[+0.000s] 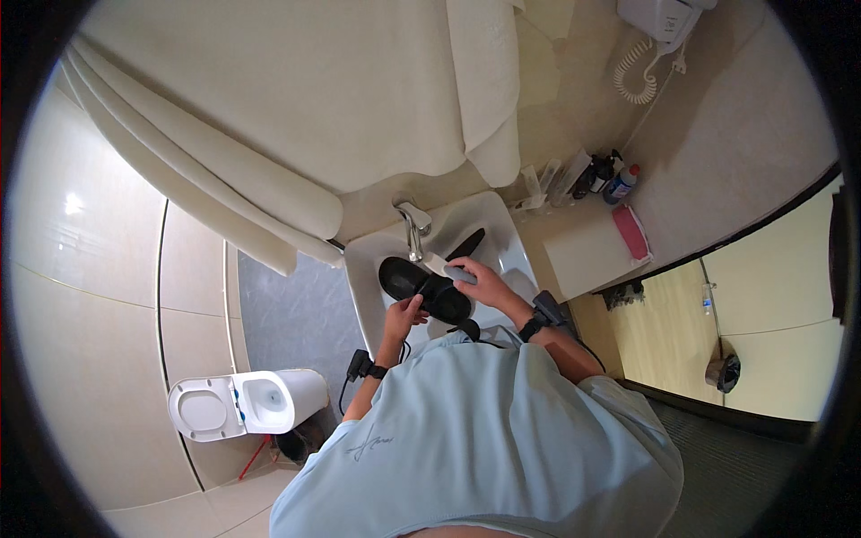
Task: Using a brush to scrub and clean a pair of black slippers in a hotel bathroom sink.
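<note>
My left hand (403, 317) grips the edge of a black slipper (425, 289), sole or footbed up, over a white washbasin (363, 296). In my right hand (481, 281) is a brush with a grey handle (460, 274); its pale head (436, 263) lies at the slipper's upper side. Another black slipper (467, 246) leans in the basin behind my right hand. Just above the held slipper is the spout of a chrome faucet (414, 235). Whether water runs cannot be told.
A white curtain-like cloth (303, 101) hangs beyond the basin. On the counter (572, 252) at the right stand bottles (620, 185), clear holders (551, 181) and a pink packet (631, 232). A hair dryer (662, 17) is on the wall. A toilet (269, 400) stands at the lower left.
</note>
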Motion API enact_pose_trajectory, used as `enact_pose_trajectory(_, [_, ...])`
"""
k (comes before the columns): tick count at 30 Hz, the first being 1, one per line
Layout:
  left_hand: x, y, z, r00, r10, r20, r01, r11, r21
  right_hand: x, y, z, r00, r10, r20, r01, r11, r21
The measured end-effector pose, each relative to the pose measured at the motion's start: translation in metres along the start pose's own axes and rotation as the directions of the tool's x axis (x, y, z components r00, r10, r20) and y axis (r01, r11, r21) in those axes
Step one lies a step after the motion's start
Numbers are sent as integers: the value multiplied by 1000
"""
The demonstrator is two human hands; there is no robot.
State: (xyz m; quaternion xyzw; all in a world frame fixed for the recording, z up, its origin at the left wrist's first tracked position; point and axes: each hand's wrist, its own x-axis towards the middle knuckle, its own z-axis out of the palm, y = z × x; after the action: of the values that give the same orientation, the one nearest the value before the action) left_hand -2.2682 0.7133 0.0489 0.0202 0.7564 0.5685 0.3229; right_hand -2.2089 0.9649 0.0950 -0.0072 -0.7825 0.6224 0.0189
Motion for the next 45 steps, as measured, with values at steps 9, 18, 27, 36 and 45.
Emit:
enact_pose_trajectory(9, [4, -28, -3, 995, -95, 38, 98, 993, -62, 3, 28, -7, 967, 70, -244, -119, 974, -191])
enact_pose_trajectory(18, [14, -45, -7, 991, -126, 51, 131, 985, -111, 1, 17, 9, 999, 45, -23, -45, 998, -31])
enact_pose_trajectory(27, [7, -36, -1, 992, -112, 62, 118, 988, -100, 2, 32, -10, 955, 89, -284, -136, 979, -149])
enact_pose_trajectory(36, [8, -36, -2, 988, -143, 56, 149, 981, -127, 1, 28, 8, 996, 84, 25, -86, 993, 76])
enact_pose_trajectory(45, [10, -39, -2, 990, -114, 85, 121, 989, -88, 2, 33, -4, 962, 108, -250, -137, 985, -103])
